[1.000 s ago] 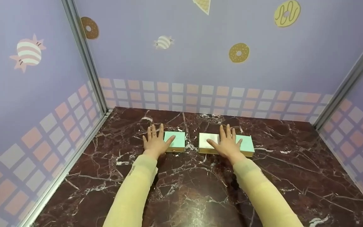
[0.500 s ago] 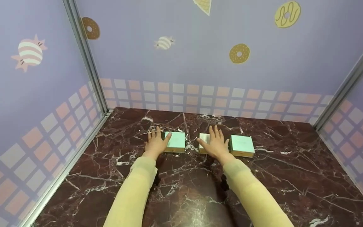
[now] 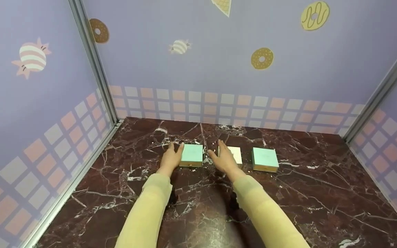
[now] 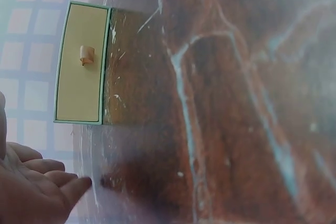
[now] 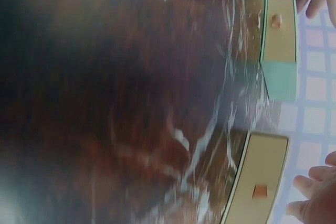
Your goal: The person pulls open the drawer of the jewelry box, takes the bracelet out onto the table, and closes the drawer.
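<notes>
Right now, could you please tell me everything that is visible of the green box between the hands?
The green box has a mint-green top, a side of the same colour, and a pale yellow front framed by a thin green edge. A tan tab sticks out of the front. It looks like card and seems closed. It lies flat on the dark marbled surface, front facing the camera. The left hand is close beside it; contact is unclear.

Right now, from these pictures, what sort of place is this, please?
Probably a booth for tabletop work: purple panels printed with sweets line three sides of a dark marbled tabletop, metal posts stand where panels meet, and three small boxes rest on top.
</notes>
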{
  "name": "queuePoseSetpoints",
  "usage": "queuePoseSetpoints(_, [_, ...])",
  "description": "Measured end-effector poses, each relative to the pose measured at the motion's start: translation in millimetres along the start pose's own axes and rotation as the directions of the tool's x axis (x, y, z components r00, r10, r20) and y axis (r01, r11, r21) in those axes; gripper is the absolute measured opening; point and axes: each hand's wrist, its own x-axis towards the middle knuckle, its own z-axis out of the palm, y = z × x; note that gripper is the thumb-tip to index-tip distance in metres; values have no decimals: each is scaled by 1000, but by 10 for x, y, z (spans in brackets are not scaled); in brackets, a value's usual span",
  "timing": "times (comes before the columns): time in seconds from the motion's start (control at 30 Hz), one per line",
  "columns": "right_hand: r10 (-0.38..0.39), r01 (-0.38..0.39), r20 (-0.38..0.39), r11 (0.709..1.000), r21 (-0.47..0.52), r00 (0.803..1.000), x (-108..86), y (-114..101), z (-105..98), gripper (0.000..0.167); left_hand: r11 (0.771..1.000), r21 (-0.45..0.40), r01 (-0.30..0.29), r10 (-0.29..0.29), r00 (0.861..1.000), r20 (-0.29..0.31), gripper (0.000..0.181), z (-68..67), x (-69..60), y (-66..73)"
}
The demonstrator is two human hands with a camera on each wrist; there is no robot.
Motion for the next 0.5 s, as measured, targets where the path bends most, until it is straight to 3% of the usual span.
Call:
queuePoseSetpoints(0.17, [-6, 10, -35, 995, 95, 999, -7, -79, 112, 69, 999, -48, -17, 14, 998, -62, 73, 46, 16, 12])
queuePoseSetpoints(0.5, [7, 4, -59, 984, 179, 998, -58, -176, 302, 59, 995, -90, -41, 35, 997, -64, 58, 124, -10, 15])
